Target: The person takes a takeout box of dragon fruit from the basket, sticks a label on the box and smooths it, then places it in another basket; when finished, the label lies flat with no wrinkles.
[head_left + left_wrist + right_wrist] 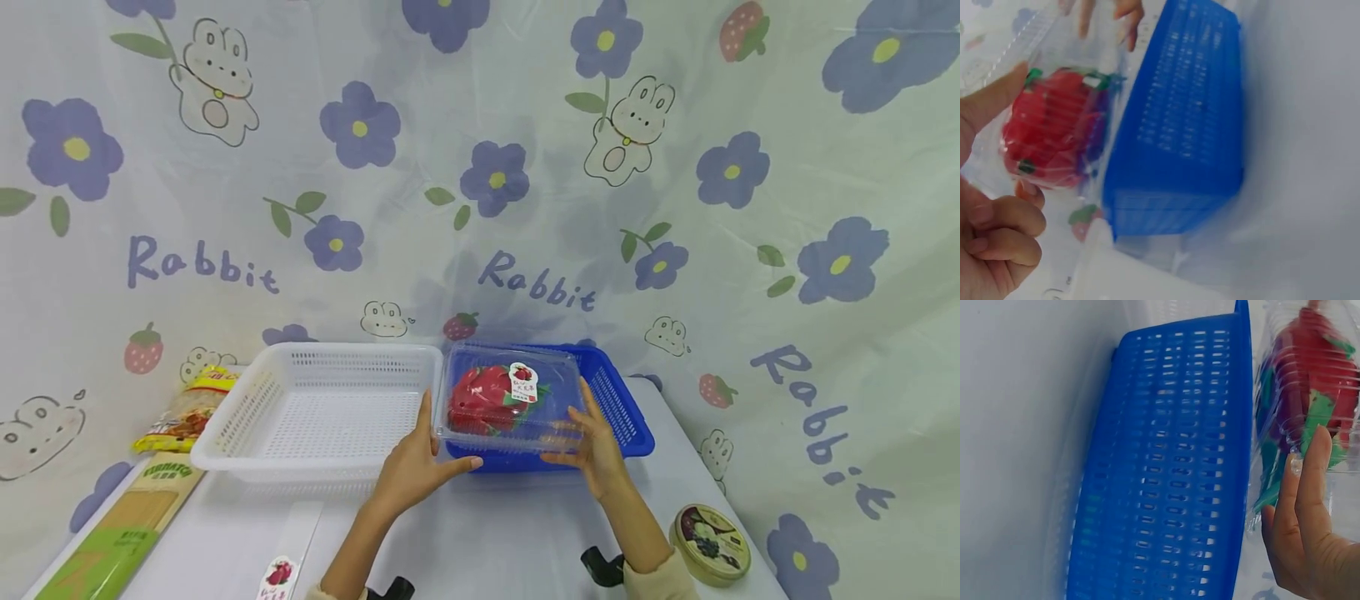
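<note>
A clear plastic clamshell box (551,371) with red dragon fruit (480,396) inside and a white label on its lid is held between my two hands, tilted over the blue basket (633,417). My left hand (412,471) grips the box's left end; in the left wrist view the thumb (997,97) lies across the clear plastic while other fingers are curled. At the opposite end, my right hand (596,446) holds the side and lower edge. Its fingers (1313,481) touch the ribbed plastic in the right wrist view.
Left of the blue basket stands a white basket (217,433). A yellow food packet (183,412) and a green-and-tan noodle pack (123,529) lie at the far left. Nearer me is a labelled strip (288,542). A round tin (711,546) sits at the right edge.
</note>
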Available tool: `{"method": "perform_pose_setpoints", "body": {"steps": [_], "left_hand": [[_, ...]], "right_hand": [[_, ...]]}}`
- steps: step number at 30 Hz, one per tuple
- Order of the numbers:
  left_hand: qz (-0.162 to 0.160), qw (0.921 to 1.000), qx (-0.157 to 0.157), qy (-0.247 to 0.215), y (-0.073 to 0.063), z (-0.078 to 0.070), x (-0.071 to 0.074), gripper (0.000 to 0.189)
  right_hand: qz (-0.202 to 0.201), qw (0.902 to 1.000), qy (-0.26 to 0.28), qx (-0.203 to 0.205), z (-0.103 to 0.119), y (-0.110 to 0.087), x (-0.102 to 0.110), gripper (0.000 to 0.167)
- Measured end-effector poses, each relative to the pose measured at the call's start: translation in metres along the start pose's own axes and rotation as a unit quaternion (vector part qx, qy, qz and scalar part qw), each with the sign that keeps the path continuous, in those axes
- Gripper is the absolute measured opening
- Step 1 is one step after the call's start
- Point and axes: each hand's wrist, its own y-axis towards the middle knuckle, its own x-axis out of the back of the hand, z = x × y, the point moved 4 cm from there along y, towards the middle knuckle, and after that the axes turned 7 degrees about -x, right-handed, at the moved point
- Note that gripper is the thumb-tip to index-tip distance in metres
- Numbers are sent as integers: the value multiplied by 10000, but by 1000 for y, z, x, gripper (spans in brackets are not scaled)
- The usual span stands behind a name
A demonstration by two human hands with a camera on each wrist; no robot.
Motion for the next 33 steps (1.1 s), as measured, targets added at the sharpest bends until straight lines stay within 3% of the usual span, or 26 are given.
{"method": "perform_pose_setpoints", "body": {"steps": [6, 11, 15, 26, 33], "left_hand": [[108, 9994, -42, -323, -6, 13, -19, 119], [374, 9966, 120, -728, -5, 24, -38, 114], [431, 9969, 181, -638, -3, 32, -50, 114], [-289, 9991, 285, 81, 4, 35, -67, 109], [-597, 9979, 253, -53, 4, 35, -72, 106]], "right_hand": [[-10, 10000, 30, -25, -5, 5, 5, 70], [-8, 10000, 62, -21, -4, 11, 7, 69], [13, 10000, 52, -9, -3, 16, 9, 68], [24, 9999, 114, -29, -1, 30, 14, 66], [-7, 10000, 73, -41, -3, 38, 19, 67]]}}
